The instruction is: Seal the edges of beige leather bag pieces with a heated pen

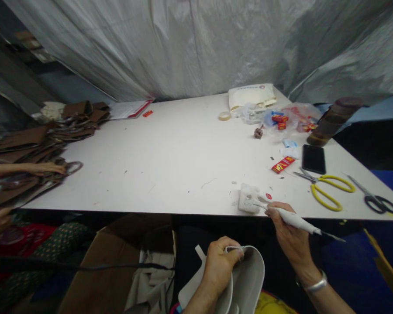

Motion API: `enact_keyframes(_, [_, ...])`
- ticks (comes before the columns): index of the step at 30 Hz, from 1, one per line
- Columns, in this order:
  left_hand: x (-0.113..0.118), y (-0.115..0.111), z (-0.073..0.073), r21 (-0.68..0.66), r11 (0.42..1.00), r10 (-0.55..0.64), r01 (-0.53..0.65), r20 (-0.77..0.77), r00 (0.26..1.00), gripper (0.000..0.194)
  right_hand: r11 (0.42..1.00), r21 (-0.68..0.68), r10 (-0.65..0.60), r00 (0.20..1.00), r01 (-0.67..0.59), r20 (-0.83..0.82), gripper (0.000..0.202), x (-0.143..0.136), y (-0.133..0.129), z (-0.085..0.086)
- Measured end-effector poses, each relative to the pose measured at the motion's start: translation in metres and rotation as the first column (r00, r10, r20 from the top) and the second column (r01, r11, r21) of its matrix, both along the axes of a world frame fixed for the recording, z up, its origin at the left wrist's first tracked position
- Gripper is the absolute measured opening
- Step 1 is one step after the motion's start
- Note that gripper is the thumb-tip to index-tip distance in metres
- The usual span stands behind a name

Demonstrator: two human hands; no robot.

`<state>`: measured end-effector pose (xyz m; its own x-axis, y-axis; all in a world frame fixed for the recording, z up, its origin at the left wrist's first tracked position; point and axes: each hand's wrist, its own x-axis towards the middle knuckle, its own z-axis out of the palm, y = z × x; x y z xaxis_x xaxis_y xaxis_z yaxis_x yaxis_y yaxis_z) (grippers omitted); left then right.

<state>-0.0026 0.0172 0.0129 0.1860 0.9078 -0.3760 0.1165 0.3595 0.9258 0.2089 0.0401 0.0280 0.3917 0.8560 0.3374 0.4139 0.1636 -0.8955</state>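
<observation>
Below the table edge, my left hand (221, 264) is closed on the rim of an off-white bag (249, 272), whose mouth gapes toward me. My right hand (290, 240), with a silver bracelet at the wrist, grips a slim white-handled tool (296, 220). Thin metal shows at both ends of this tool. Its left tip lies over a worn white block (248, 197) at the table's front edge; whether it touches the block I cannot tell. A small red oval piece (268, 196) lies just beyond my right hand.
On the right lie yellow-handled scissors (327, 187), black scissors (376, 201), a phone (313, 158), a leaning dark bottle (334, 121), a red packet (283, 164) and a tape roll (224, 116). At left, another person's hand (50, 168) rests on brown bags (26, 146). A cardboard box (101, 261) stands below.
</observation>
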Motion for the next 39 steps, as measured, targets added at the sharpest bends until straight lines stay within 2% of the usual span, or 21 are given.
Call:
enact_keyframes(4, [-0.001, 0.003, -0.002, 0.034, 0.998, 0.046, -0.047, 0.044, 0.998, 0.007, 0.998, 0.006, 0.057, 0.998, -0.058, 0.041, 0.029, -0.001, 0.006, -0.008])
enact_keyframes(8, [0.0, 0.003, -0.003, -0.043, 0.997, 0.061, -0.059, 0.03, 0.998, 0.01, 0.992, 0.031, 0.112, 0.976, -0.12, 0.185, 0.022, 0.001, 0.009, -0.014])
enact_keyframes(10, [-0.001, 0.003, -0.002, -0.104, 0.992, 0.083, -0.078, 0.042, 0.996, 0.012, 0.989, 0.023, 0.134, 0.952, -0.145, 0.274, 0.018, 0.002, 0.011, -0.012])
enact_keyframes(15, [-0.005, 0.004, 0.002, -0.174, 0.979, 0.124, -0.106, 0.1, 0.987, 0.023, 0.994, 0.03, 0.077, 0.891, -0.101, 0.447, 0.023, 0.001, 0.015, -0.002])
enact_keyframes(18, [-0.008, 0.005, 0.005, -0.191, 0.976, 0.13, -0.105, 0.122, 0.984, 0.025, 0.989, -0.022, 0.137, 0.829, -0.15, 0.542, 0.026, 0.002, 0.017, 0.001])
enact_keyframes(20, [-0.008, 0.005, 0.005, -0.198, 0.974, 0.137, -0.112, 0.118, 0.983, 0.024, 0.984, -0.007, 0.152, 0.824, -0.177, 0.546, 0.024, 0.003, 0.015, 0.004])
enact_keyframes(23, [-0.008, 0.005, 0.003, -0.192, 0.976, 0.12, -0.102, 0.083, 0.989, 0.022, 0.987, 0.061, 0.107, 0.892, -0.148, 0.44, 0.021, 0.004, 0.007, 0.009])
enact_keyframes(25, [-0.008, 0.004, 0.002, -0.183, 0.979, 0.099, -0.086, 0.063, 0.993, 0.021, 0.986, 0.013, 0.156, 0.958, -0.164, 0.242, 0.023, 0.002, -0.002, 0.012])
enact_keyframes(26, [-0.008, 0.004, 0.002, -0.182, 0.98, 0.089, -0.077, 0.058, 0.994, 0.021, 0.976, -0.043, 0.219, 0.97, -0.215, 0.108, 0.026, 0.0, -0.007, 0.012])
enact_keyframes(28, [-0.007, 0.004, 0.004, -0.191, 0.98, 0.074, -0.062, 0.054, 0.996, 0.023, 0.91, -0.158, 0.362, 0.919, -0.384, -0.155, 0.031, -0.002, -0.016, 0.009])
enact_keyframes(30, [-0.007, 0.004, 0.006, -0.199, 0.979, 0.053, -0.043, 0.05, 0.997, 0.024, 0.826, -0.227, 0.444, 0.843, -0.516, -0.303, 0.034, -0.005, -0.024, 0.004])
enact_keyframes(32, [-0.007, 0.004, 0.007, -0.196, 0.98, 0.039, -0.029, 0.047, 0.998, 0.024, 0.789, -0.26, 0.461, 0.817, -0.556, -0.346, 0.036, -0.006, -0.029, -0.001])
enact_keyframes(36, [-0.006, 0.003, 0.007, -0.177, 0.984, 0.022, -0.012, 0.057, 0.998, 0.023, 0.794, -0.277, 0.436, 0.824, -0.541, -0.361, 0.038, -0.006, -0.032, -0.006])
enact_keyframes(39, [-0.006, 0.003, 0.007, -0.166, 0.986, 0.005, 0.008, 0.078, 0.997, 0.022, 0.772, -0.288, 0.46, 0.81, -0.567, -0.363, 0.038, -0.005, -0.031, -0.007])
